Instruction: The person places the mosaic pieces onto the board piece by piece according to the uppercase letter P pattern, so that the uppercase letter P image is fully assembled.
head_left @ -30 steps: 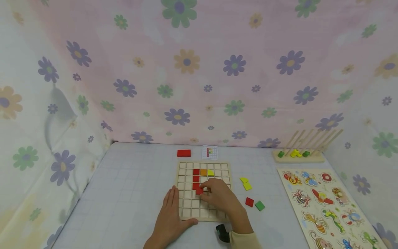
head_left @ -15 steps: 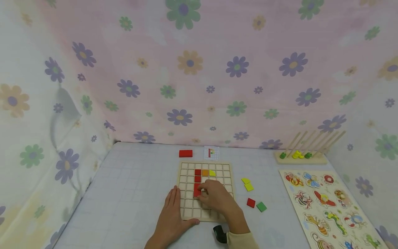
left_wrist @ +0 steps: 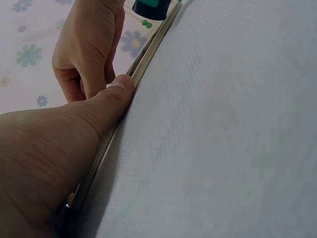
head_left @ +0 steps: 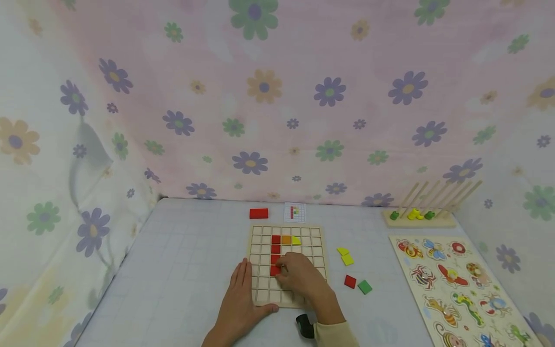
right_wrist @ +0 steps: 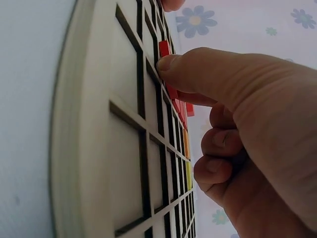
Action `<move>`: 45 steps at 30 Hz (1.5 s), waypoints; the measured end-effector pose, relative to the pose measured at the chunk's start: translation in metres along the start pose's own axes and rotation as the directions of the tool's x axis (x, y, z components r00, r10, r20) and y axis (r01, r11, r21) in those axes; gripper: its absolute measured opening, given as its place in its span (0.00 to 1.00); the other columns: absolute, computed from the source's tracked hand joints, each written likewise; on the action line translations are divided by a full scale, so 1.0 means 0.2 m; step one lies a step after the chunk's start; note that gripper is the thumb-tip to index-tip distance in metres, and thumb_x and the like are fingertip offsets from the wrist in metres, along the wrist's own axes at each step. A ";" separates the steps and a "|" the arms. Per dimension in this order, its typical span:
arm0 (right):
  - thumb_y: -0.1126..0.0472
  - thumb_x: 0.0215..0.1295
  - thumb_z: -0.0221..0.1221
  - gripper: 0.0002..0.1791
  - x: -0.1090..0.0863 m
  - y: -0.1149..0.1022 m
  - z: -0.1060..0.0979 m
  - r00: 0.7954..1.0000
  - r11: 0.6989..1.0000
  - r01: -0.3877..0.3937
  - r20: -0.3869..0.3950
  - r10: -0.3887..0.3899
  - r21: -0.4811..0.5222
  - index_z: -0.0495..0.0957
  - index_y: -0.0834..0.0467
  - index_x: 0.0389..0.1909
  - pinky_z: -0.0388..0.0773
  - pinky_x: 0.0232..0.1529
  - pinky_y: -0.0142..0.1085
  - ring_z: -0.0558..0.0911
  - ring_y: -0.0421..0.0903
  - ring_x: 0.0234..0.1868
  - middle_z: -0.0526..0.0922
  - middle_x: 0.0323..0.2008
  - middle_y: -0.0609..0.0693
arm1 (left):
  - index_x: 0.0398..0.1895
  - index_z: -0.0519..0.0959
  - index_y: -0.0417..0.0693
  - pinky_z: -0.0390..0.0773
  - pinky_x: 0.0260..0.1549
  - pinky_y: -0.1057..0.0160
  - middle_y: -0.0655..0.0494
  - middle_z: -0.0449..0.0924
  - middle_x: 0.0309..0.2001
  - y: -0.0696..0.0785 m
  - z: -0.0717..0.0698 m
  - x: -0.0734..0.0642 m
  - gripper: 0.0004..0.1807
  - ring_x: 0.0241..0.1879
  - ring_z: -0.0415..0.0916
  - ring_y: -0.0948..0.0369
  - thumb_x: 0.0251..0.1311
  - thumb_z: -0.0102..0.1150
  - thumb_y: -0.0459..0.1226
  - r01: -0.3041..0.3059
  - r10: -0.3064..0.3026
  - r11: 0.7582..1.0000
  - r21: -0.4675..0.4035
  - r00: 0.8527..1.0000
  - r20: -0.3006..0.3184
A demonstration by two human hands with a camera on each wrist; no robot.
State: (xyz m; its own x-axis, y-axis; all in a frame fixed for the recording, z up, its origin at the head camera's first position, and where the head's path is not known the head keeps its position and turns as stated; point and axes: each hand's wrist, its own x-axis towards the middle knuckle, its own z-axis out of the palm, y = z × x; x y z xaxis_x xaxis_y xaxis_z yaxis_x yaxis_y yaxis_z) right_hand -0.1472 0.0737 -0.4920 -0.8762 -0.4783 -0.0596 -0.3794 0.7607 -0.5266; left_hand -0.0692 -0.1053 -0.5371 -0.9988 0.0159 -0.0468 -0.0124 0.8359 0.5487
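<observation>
A wooden grid board (head_left: 262, 295) lies on the table. A column of red square tiles runs down it, with an orange tile (head_left: 286, 239) and a yellow rounded tile (head_left: 296, 240) beside the top one. My right hand (head_left: 305, 277) pinches the lowest red tile (head_left: 275, 271) between thumb and forefinger, at its cell in the column. In the right wrist view, the thumb presses on the edge of this red tile (right_wrist: 164, 48). My left hand (head_left: 241, 303) lies flat against the board's left side, fingers straight, its thumb along the front edge.
Right of the board lie two yellow tiles (head_left: 347, 260), a red tile (head_left: 350, 282) and a green tile (head_left: 365, 287). Behind it are a red block (head_left: 258, 213) and a pattern card (head_left: 295, 212). A peg stand (head_left: 418, 220) and an insect puzzle (head_left: 455, 289) stand farther right.
The red tile in my right hand has gone from lying askew over the grid to lining up below the other red tiles. My left hand has stayed at the board's side.
</observation>
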 end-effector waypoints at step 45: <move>0.57 0.63 0.69 0.13 0.00 -0.02 0.01 0.999 0.999 -0.034 -0.004 0.034 -0.029 0.89 0.56 0.46 0.82 0.43 0.39 0.75 0.39 0.34 0.88 0.39 0.47 | 0.80 0.52 0.36 0.68 0.71 0.44 0.42 0.50 0.82 0.00 -0.01 0.00 0.72 0.79 0.50 0.43 0.40 0.73 0.70 -0.008 0.008 1.000 0.023 1.000 -0.006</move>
State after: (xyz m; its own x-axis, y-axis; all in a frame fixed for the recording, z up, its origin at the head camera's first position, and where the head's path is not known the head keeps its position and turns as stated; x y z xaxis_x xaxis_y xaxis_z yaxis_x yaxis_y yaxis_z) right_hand -0.1458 0.0691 -0.4915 -0.8896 -0.4506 -0.0743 -0.3579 0.7891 -0.4993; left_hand -0.0691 -0.1055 -0.5352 -0.9991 0.0190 -0.0373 -0.0036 0.8483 0.5295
